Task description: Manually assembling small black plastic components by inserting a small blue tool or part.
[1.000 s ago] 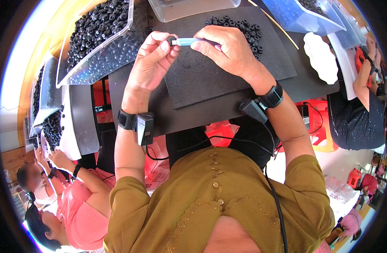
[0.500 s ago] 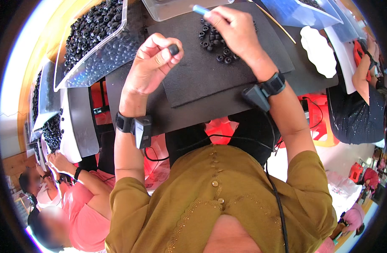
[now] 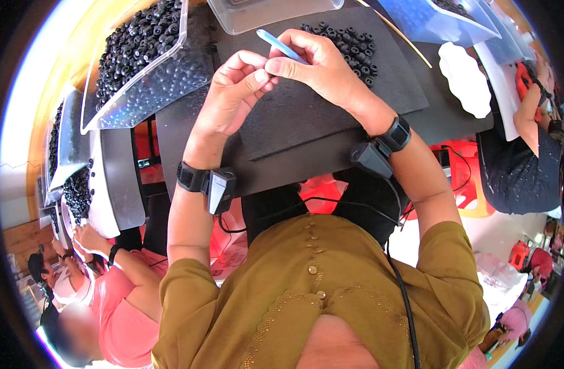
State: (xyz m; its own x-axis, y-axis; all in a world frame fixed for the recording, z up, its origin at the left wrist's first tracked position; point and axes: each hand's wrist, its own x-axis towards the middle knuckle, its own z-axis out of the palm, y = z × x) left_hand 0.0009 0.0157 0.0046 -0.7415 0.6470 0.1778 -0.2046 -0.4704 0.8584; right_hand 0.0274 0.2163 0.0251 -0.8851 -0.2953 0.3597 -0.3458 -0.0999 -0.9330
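Note:
My left hand (image 3: 236,92) is pinched closed at the fingertips, over the mat. The small black part that it gripped a moment ago is almost wholly hidden by the fingers now. Touching those fingertips, my right hand (image 3: 319,67) is closed around a light blue pen-like stick (image 3: 282,47), which slants up to the left past the knuckles. Beyond my right hand lies a spread of small round black parts (image 3: 356,52), several with a hole in the middle. They rest on a dark flat mat (image 3: 282,132).
A clear bin heaped with black parts (image 3: 140,34) stands at the left; a clear container (image 3: 276,15) sits at the far edge. To the right are a thin wooden stick (image 3: 402,34), a white crumpled item (image 3: 463,80) and a blue-tinted bin (image 3: 442,21). Co-workers sit on both sides.
My right hand has come down and left with the blue stick, meeting my left fingertips. My left hand has shifted slightly right, and the black part has gone out of sight between the fingers.

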